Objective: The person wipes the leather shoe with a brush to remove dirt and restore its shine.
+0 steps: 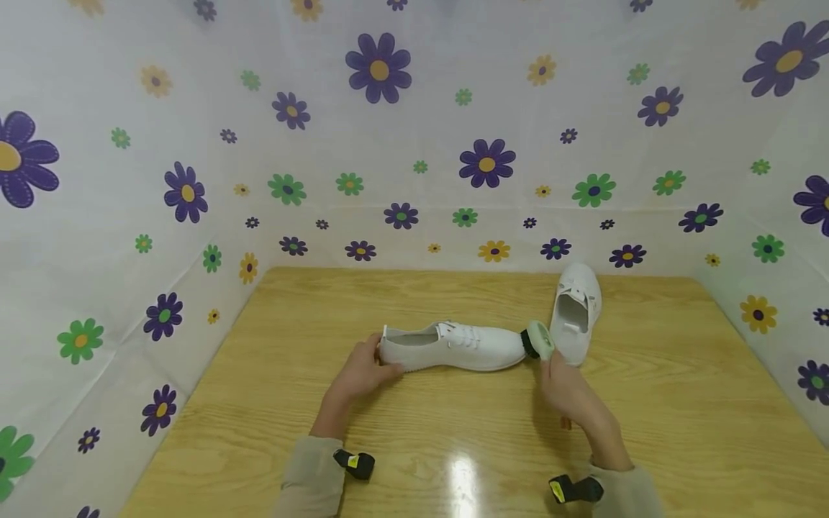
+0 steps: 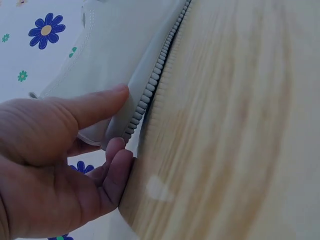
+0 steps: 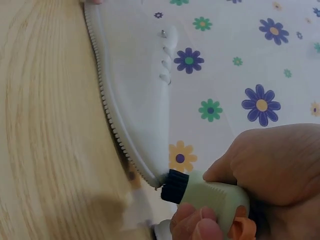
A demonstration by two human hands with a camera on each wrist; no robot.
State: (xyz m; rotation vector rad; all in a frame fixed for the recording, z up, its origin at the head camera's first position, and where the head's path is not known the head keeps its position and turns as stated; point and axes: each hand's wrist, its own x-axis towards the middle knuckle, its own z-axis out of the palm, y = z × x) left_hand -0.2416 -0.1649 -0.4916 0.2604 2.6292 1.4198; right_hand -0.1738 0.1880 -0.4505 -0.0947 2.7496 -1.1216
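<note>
A white lace-up shoe [image 1: 482,347] lies lengthwise on the wooden table, toe to the right. My left hand [image 1: 363,370] grips its heel; in the left wrist view the thumb presses the side just above the ridged sole [image 2: 145,97], with fingers curled behind the heel. In my right hand [image 1: 570,392] is a scrub brush [image 1: 540,341] with a pale green body and dark bristles. Those bristles [image 3: 175,186] touch the toe tip of the shoe in the right wrist view. An orange part [image 3: 243,228] shows at the brush's lower end.
A second white shoe [image 1: 575,288] stands behind the brush at the right, toe toward the back wall. Flower-printed white cloth [image 1: 414,129] encloses the wooden table [image 1: 414,439] at the back and both sides.
</note>
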